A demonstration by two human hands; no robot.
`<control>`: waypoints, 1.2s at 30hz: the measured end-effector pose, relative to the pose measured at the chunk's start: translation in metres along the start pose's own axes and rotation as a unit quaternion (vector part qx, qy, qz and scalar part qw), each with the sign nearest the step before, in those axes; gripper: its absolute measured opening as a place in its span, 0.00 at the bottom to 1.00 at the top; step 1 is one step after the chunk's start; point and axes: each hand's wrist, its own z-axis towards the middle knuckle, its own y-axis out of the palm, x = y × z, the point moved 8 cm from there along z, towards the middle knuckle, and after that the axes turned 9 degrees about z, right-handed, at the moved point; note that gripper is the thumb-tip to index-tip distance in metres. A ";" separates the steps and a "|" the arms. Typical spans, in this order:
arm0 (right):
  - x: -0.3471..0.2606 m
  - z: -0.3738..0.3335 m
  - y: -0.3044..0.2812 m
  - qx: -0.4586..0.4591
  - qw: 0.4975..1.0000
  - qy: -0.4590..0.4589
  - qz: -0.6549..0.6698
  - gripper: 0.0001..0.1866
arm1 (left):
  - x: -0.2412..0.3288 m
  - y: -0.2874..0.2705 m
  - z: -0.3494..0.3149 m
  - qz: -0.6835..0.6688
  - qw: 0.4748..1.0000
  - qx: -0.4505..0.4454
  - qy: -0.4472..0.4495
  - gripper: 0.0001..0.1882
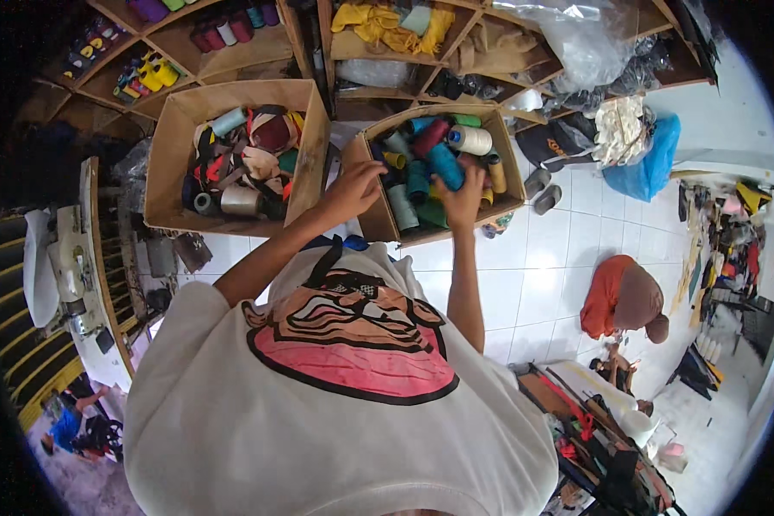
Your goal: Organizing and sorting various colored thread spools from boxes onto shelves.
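A cardboard box [514, 163] in front of me on the right is full of thread spools in many colours. My right hand [462, 194] reaches into it, fingers wrapped round a teal thread spool [444, 163]. At the box's left wall, my left hand [353, 191] grips the rim with its fingers over the edge. Near the right hand lie a cream thread spool [471, 139], a dark red spool [432, 136] and a pale grey-green spool [402, 206]. Part of the spools under the right hand is hidden.
Left of it stands a second cardboard box [156, 185] with fabric scraps and spools. Wooden shelves [305, 52] with thread and bags rise behind. Sandals [544, 191] and a blue bag [649, 163] lie to the right. Another person [632, 297] is low down at the right. A sewing machine [76, 279] stands left.
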 end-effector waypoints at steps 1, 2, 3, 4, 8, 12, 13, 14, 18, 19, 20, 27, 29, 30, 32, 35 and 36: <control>-0.016 -0.009 0.009 -0.007 0.999 -0.022 0.032 0.33 | -0.015 0.023 0.007 -0.187 0.975 -0.034 -0.111 0.20; -0.027 -0.017 0.017 -0.013 0.997 -0.041 0.065 0.32 | -0.021 0.048 0.010 -0.366 0.903 -0.067 -0.214 0.23; -0.034 -0.025 0.027 -0.046 0.995 -0.062 0.058 0.29 | -0.009 0.052 0.022 -0.364 0.904 -0.068 -0.216 0.23; -0.035 -0.031 0.030 -0.047 0.995 -0.059 0.063 0.29 | -0.005 0.060 0.027 -0.394 0.866 -0.083 -0.295 0.26; -0.038 -0.042 0.022 -0.037 0.994 -0.055 0.090 0.25 | -0.025 0.088 0.029 -0.179 0.934 -0.063 -0.303 0.31; -0.006 -0.026 -0.001 -0.029 0.993 -0.014 0.116 0.23 | -0.014 0.069 0.031 -0.052 0.980 0.097 -0.164 0.30; 0.012 -0.017 -0.005 -0.030 0.996 0.007 0.088 0.22 | -0.010 0.065 0.029 -0.048 0.979 0.051 -0.192 0.27; 0.030 -0.005 -0.008 -0.031 0.997 0.027 0.060 0.22 | -0.009 0.056 0.030 -0.053 0.978 0.053 -0.194 0.27; 0.082 0.029 -0.005 -0.076 0.972 0.182 -0.126 0.24 | -0.010 0.064 0.013 0.062 0.985 -0.043 -0.156 0.21; 0.162 0.022 -0.028 -0.037 0.980 0.150 -0.129 0.26 | 0.015 0.068 0.032 0.073 0.994 -0.016 -0.079 0.21; 0.149 0.028 -0.009 -0.051 0.981 0.139 -0.123 0.26 | 0.005 0.060 0.025 0.109 0.991 0.029 -0.067 0.22; 0.140 0.028 -0.006 -0.125 0.980 0.092 -0.126 0.26 | -0.014 0.059 0.020 0.066 0.995 0.037 -0.061 0.24; 0.126 0.022 -0.019 -0.078 0.991 0.067 0.090 0.24 | -0.013 0.062 0.023 0.065 0.995 0.028 -0.069 0.24; 0.113 0.013 -0.024 -0.077 0.991 0.067 0.091 0.24 | -0.014 0.066 0.023 0.067 0.995 0.013 -0.077 0.25; 0.079 -0.013 -0.033 -0.012 0.948 0.196 0.250 0.20 | -0.013 0.066 0.019 0.076 0.993 0.000 -0.087 0.26; 0.039 -0.045 -0.035 -0.078 0.990 0.076 0.088 0.14 | 0.027 0.039 0.032 0.045 0.996 0.052 -0.052 0.37; 0.028 -0.060 -0.031 -0.073 0.983 0.099 0.134 0.16 | 0.041 0.027 0.036 0.047 0.997 0.047 -0.043 0.37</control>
